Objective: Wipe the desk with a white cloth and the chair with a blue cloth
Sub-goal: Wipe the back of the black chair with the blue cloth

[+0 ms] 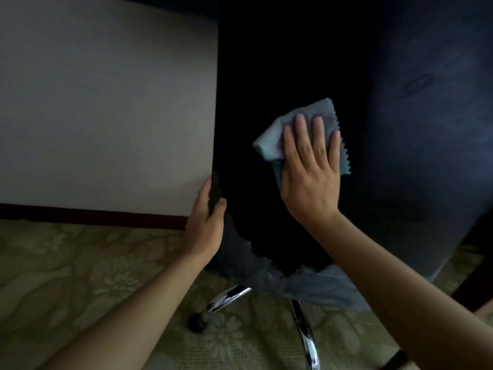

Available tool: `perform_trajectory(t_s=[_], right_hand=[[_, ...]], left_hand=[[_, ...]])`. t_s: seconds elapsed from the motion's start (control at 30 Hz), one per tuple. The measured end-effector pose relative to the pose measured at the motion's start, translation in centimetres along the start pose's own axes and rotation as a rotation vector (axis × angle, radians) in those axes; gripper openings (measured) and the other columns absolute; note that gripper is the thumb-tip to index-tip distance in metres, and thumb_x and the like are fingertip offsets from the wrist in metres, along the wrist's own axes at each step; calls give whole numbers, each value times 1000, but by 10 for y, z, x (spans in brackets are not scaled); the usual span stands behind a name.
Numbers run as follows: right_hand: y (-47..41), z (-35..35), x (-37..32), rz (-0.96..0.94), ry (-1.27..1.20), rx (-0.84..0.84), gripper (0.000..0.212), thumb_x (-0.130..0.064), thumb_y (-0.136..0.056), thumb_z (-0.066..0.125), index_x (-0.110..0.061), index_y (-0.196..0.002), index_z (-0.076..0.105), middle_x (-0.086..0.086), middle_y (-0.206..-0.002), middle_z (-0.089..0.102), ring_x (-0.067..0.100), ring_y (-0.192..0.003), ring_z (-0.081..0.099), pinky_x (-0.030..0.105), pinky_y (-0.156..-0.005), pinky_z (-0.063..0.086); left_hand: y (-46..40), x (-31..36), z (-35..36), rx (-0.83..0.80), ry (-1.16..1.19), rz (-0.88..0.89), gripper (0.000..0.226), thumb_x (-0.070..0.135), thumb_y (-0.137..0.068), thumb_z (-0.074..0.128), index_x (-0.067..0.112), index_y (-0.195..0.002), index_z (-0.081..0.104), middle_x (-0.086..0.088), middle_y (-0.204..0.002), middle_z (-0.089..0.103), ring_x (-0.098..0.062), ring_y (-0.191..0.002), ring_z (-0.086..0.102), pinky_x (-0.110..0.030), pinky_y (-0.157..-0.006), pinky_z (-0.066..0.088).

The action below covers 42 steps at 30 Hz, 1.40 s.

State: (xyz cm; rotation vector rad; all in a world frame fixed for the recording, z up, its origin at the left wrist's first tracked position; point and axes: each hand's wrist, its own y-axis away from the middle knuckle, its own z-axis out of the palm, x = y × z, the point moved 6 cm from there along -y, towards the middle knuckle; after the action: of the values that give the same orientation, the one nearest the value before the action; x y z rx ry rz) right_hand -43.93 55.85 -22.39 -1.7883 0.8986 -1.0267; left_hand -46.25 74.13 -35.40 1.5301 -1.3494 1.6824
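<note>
The blue cloth [304, 134] is being pressed flat against the dark back of the chair [280, 76] by the right hand [310, 172], whose fingers are lying straight and spread over the fabric, with nothing being gripped. The chair's left edge is being clasped by the left hand [206, 222], thumb on one side and fingers curled round the other, so that the seat back is being steadied. The chromed legs [304, 332] of the chair base are being seen below, standing on the patterned carpet [80, 276]. The chair is judged to be the step in hand; neither the counter nor the white cloth is being shown from this angle, so their state cannot be told.

Several slips are being risked. Since the cloth is only being pinned by an open palm, it is likely to bunch or slide out from under the fingers on a fast stroke. The chair is standing on castors, so it could be rolled or swivelled away if the left hand's hold is loosened. The dim light is making missed patches on the dark surface hard to spot.
</note>
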Motion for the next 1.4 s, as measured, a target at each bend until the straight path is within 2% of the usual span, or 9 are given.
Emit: perform_trajectory(t_s=[0.2,0.33,0.47,0.63,0.87,0.97,1.1,1.17,1.4], right_hand=[[114,48,-93,-317,-80,-371,67,-23,-88,60,-10,-149,34,8,-157,28,26,-147,15,46,-121,9],[181,56,-106,-526,7,-620,70,-30,-88,57,-12,-150,30,4,-158,24,20,-146,15,40,-120,3],[119,48,-102,-521,20,-466,61,-23,-86,38,-6,-145,40,8,-154,33,23,-144,18,42,-120,5],[37,65,-122,-292,-7,-203,56,-19,-96,41,-1,-148,31,13,-157,28,32,-146,21,48,-121,2],[208,70,-147,-571,16,-714,67,-25,-93,38,-11,-153,11,7,-160,4,24,-147,-2,41,-118,-15],[200,71,-145,-635,85,-715,74,-27,-94,40,-12,-152,-4,8,-160,-9,23,-146,-13,43,-117,-18],[109,67,-135,-465,52,-482,59,-20,-92,46,-3,-147,34,12,-156,28,27,-146,19,44,-120,0],[90,68,-138,-405,42,-437,57,-22,-95,35,-1,-148,31,13,-157,26,29,-147,18,46,-121,1],[224,67,-155,-757,53,-710,55,-22,-93,39,-10,-147,37,5,-155,31,22,-144,27,39,-118,20]], left_hand=[[1,-50,1,-44,362,-293,37,26,-105,37,20,-137,54,1,-135,60,-12,-127,54,-42,-112,36],[21,-93,9,-187,440,-475,37,51,-103,18,43,-106,53,34,-81,68,20,-71,61,-17,-70,43],[25,-120,14,-198,483,-585,47,67,-97,16,47,-106,57,30,-96,66,9,-92,61,-29,-84,38],[23,-131,13,-229,495,-630,71,74,-92,13,37,-146,41,17,-133,48,-1,-109,48,-40,-105,25],[32,-145,8,-157,650,-690,52,57,-101,25,25,-122,60,-8,-130,63,-20,-116,59,-40,-105,43],[38,-150,6,-132,681,-698,57,59,-100,26,23,-131,58,-5,-124,65,-18,-115,61,-36,-99,47],[39,-155,15,-93,675,-710,62,64,-98,24,26,-135,56,1,-141,56,-15,-131,48,-41,-115,26],[42,-159,20,-79,730,-762,66,68,-95,24,26,-133,57,3,-143,54,-17,-135,44,-46,-118,19],[74,-176,33,45,1248,-923,81,74,-91,27,11,-135,54,-20,-130,62,-34,-118,60,-47,-93,49]])
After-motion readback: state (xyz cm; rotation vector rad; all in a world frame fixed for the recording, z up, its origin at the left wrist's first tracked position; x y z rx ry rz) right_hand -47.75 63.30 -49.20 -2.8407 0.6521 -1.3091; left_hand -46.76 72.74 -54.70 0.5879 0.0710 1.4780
